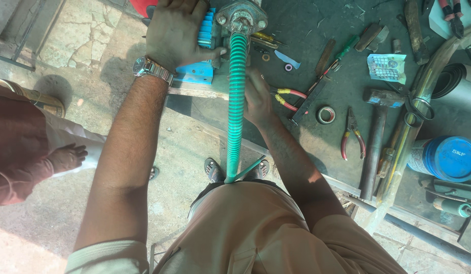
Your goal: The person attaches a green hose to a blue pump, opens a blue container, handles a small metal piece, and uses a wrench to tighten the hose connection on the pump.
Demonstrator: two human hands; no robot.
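Left hand [177, 33]: fingers pressed flat on the blue finned pump body [202, 48], not curled around it.
Right hand [256, 99]: fingers wrapped around the green ribbed hose [236, 116].
Hose: runs from the grey metal fitting [240, 18] on the counter [342, 137] down towards the person.

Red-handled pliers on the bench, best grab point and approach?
Grip the red-handled pliers across both handles near mid-length, coming straight down from above. They lie flat on the dark workbench, handles splayed toward the bench edge, jaws pointing away. Tape roll and hammer flank them, so side approaches look cramped.
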